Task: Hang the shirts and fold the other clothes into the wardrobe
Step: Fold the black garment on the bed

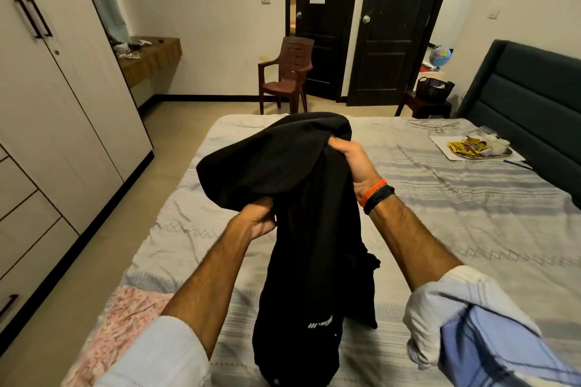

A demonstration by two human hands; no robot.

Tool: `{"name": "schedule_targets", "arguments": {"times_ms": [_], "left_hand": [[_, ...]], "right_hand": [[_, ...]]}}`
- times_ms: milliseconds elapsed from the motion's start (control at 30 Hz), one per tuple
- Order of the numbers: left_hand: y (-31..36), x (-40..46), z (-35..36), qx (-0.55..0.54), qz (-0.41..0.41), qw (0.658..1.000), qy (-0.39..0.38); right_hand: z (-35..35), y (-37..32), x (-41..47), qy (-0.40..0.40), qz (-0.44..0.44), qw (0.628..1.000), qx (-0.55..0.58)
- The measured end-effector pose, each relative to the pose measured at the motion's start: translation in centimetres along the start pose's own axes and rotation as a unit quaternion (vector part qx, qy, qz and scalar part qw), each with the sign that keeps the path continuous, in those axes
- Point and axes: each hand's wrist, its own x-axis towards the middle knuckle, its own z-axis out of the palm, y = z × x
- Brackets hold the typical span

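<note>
Head view, both hands (261, 220) (352, 160) bunching soft black garment (283, 166)

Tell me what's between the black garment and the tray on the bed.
In the head view, only bare striped bedsheet lies between the black garment and the tray; the hanger lies farther back.
</note>
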Motion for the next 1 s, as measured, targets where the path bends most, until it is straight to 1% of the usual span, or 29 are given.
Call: {"name": "schedule_targets", "arguments": {"times_ms": [33,100,133,167,200,300,333,400,433,467,500,533,567,600,633,667,733,800,867,900,933,1000], "left_hand": [[0.4,0.0,0.4,0.0,0.028,0.999,0.033],[1.0,-0.6,1.1,0.079,0.108,0.985,0.108],[1.3,-0.8,1.3,0.124,0.14,0.975,0.123],[1.7,-1.2,1.2,0.175,0.148,0.967,0.116],[2.1,-1.5,1.2,0.214,0.144,0.961,0.1],[2.9,-2.0,-0.3,0.329,0.056,0.942,0.03],[3.0,-2.2,-0.6,0.342,0.044,0.938,0.027],[3.1,-2.5,-0.7,0.317,0.04,0.947,0.044],[3.2,-2.0,-0.8,0.28,0.057,0.956,0.07],[3.7,-1.9,-0.9,0.236,0.073,0.963,0.106],[4.2,-1.9,-1.3,0.186,0.09,0.969,0.135],[4.9,-2.0,-1.7,0.158,0.092,0.972,0.146],[5.5,-2.0,-2.2,0.169,0.089,0.972,0.139],[6.0,-2.0,-2.9,0.203,0.076,0.969,0.116],[6.5,-2.0,-3.5,0.237,0.065,0.964,0.101],[6.8,-2.2,-4.0,0.258,0.054,0.961,0.082],[7.1,-2.4,-4.5,0.245,0.05,0.967,0.045],[7.1,-2.4,-4.9,0.235,0.057,0.97,0.01],[7.2,-2.3,-5.7,0.267,0.056,0.962,-0.018],[7.2,-2.3,-6.1,0.297,0.043,0.953,-0.041],[7.2,-2.3,-6.5,0.337,0.012,0.939,-0.068],[7.1,-2.7,-6.9,0.425,-0.081,0.892,-0.13]], "right_hand": [[-0.1,0.0,0.0,-0.005,-0.001,1.0,0.014],[-0.3,-0.1,-0.3,-0.011,-0.005,1.0,0.026],[-0.5,0.0,-0.3,-0.01,-0.008,1.0,0.026],[-0.7,0.0,-0.3,-0.009,-0.011,1.0,0.028],[-1.0,0.0,-0.3,-0.007,-0.015,0.999,0.027],[-1.9,0.2,-0.2,0.005,-0.01,0.999,0.037],[-2.2,0.4,0.2,0.01,-0.008,0.999,0.038],[-3.1,0.8,1.2,0.038,-0.005,0.999,0.012],[-3.7,1.0,1.9,0.069,-0.007,0.997,-0.028],[-4.5,1.3,2.6,0.11,-0.014,0.988,-0.103],[-5.4,1.6,3.2,0.149,-0.016,0.964,-0.219],[-6.4,2.0,3.5,0.177,-0.012,0.919,-0.353],[-7.2,2.4,3.4,0.192,-0.009,0.863,-0.468],[-7.9,2.9,3.2,0.193,-0.008,0.824,-0.532],[-8.3,3.3,3.1,0.184,-0.013,0.814,-0.551],[-8.4,3.7,3.0,0.177,-0.028,0.814,-0.553],[-8.3,4.1,3.0,0.172,-0.057,0.814,-0.552],[-8.4,4.1,3.3,0.164,-0.068,0.817,-0.548],[-8.8,4.4,3.5,0.152,-0.078,0.813,-0.557],[-9.0,4.6,3.5,0.149,-0.091,0.816,-0.55],[-9.3,4.8,3.5,0.15,-0.109,0.827,-0.531],[-9.4,5.3,3.4,0.14,-0.154,0.862,-0.463]]}}
